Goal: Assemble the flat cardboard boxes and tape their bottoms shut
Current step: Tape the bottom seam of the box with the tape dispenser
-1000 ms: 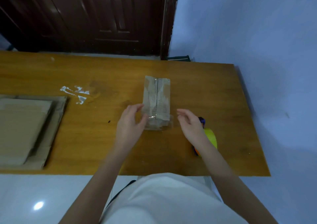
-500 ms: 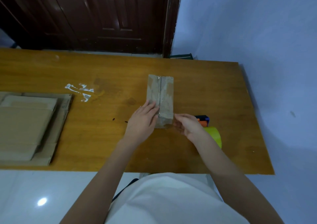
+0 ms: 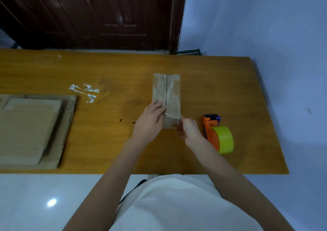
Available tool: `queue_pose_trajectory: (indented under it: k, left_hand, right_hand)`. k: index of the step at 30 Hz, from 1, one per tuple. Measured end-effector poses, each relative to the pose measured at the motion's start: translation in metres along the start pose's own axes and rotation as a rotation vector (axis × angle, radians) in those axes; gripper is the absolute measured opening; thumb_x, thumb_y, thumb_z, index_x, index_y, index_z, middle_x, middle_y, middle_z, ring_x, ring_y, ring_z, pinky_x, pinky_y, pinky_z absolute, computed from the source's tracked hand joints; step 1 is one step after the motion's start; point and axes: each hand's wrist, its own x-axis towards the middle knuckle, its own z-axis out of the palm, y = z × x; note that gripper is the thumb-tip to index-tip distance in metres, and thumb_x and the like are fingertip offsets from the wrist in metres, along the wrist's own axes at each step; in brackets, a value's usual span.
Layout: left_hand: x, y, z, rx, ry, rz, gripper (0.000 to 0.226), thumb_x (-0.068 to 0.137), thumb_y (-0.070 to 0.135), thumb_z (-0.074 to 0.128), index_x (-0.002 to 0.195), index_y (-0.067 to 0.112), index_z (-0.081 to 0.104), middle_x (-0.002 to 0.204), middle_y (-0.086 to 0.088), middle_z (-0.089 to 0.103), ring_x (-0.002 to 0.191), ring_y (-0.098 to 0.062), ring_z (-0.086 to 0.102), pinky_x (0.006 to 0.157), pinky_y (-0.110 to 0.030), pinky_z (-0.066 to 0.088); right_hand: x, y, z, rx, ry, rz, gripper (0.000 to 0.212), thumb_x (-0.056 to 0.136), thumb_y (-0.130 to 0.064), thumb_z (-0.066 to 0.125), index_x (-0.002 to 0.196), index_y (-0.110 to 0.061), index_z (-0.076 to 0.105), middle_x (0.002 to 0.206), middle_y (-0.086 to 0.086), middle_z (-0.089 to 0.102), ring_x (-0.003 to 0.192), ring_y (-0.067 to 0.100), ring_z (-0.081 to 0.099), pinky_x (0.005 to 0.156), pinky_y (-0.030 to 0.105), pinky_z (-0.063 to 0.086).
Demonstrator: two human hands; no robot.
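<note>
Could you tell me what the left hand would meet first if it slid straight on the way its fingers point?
The left hand already rests on the box; straight on lies only more box top, then probably bare table.

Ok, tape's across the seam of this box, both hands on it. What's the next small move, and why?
Probably press the tape end flat down the near face of the box. The left hand lies with straight fingers on the seam, steadying it, and the right hand is at the near end, where clear tape seems to hang loose. The tape dispenser sits aside on the table, so cutting looks done.
</note>
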Motion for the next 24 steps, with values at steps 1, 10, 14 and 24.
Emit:
queue_pose_trajectory:
  k: [1,10,14,24]
  left_hand:
    - [0.002,0.001,0.000,0.002,0.016,-0.009,0.038,0.101,0.013,0.040,0.138,0.013,0.049,0.150,0.002,0.037,0.143,-0.013,0.021,0.112,-0.019,0.013]
    - [0.008,-0.013,-0.015,-0.368,0.088,-0.052,0.042,0.091,-0.011,0.041,0.125,0.009,0.056,0.143,0.003,0.036,0.130,-0.008,0.033,0.106,-0.023,0.034]
    - [0.006,-0.037,-0.018,-0.396,0.084,-0.138,0.039,0.091,-0.010,0.046,0.122,0.010,0.058,0.125,-0.004,0.054,0.113,-0.019,0.056,0.095,-0.027,0.046]
    - [-0.001,-0.047,-0.020,-0.385,-0.041,-0.177,0.036,0.079,0.011,0.076,0.114,0.012,0.068,0.097,0.008,0.068,0.087,-0.005,0.066,0.083,-0.027,0.054]
  right_hand:
    - [0.001,0.000,0.002,-0.084,0.018,-0.037,0.017,0.098,-0.021,0.044,0.110,-0.011,0.050,0.097,0.007,0.061,0.080,0.017,0.057,0.063,0.027,0.045]
    - [-0.009,0.000,-0.028,-0.547,0.074,-0.574,0.018,0.097,-0.011,0.048,0.112,-0.013,0.057,0.103,-0.003,0.057,0.091,0.007,0.054,0.077,0.016,0.044]
    - [-0.011,-0.005,-0.046,-0.580,-0.058,-0.690,0.022,0.094,-0.009,0.054,0.113,-0.013,0.065,0.104,-0.007,0.062,0.097,0.004,0.058,0.083,0.009,0.045]
    - [-0.007,-0.002,-0.050,-0.733,-0.044,-0.839,0.025,0.085,-0.013,0.069,0.109,-0.006,0.069,0.104,0.004,0.070,0.085,-0.004,0.059,0.079,0.001,0.043]
